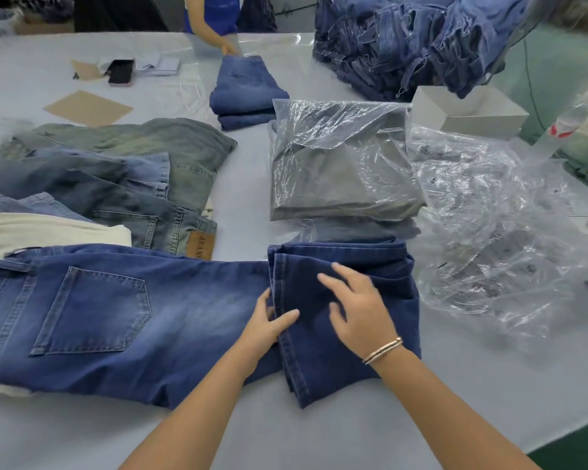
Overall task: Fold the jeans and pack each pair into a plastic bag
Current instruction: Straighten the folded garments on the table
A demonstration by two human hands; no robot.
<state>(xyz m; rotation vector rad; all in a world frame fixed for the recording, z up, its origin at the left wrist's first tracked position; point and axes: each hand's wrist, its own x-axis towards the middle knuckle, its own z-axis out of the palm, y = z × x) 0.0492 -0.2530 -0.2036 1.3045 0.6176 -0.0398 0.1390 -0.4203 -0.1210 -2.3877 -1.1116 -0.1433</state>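
Observation:
A pair of blue jeans (92,320) lies across the table in front of me, back pocket up, its legs folded back over themselves at the right. My left hand (269,329) pinches the folded edge of the leg, thumb on top. My right hand (357,310), with a bracelet at the wrist, rests flat with spread fingers on the darker folded leg part (381,347). Behind it lies a grey pair packed in a plastic bag (340,161). Loose clear plastic bags (489,232) are heaped at the right.
Several unfolded jeans (116,178) lie piled at the left. Folded blue jeans (245,89) sit at the far side under another person's hand (230,49). A big denim heap (421,39), a white box (469,110), a phone (120,72) and cardboard (88,107) are also there.

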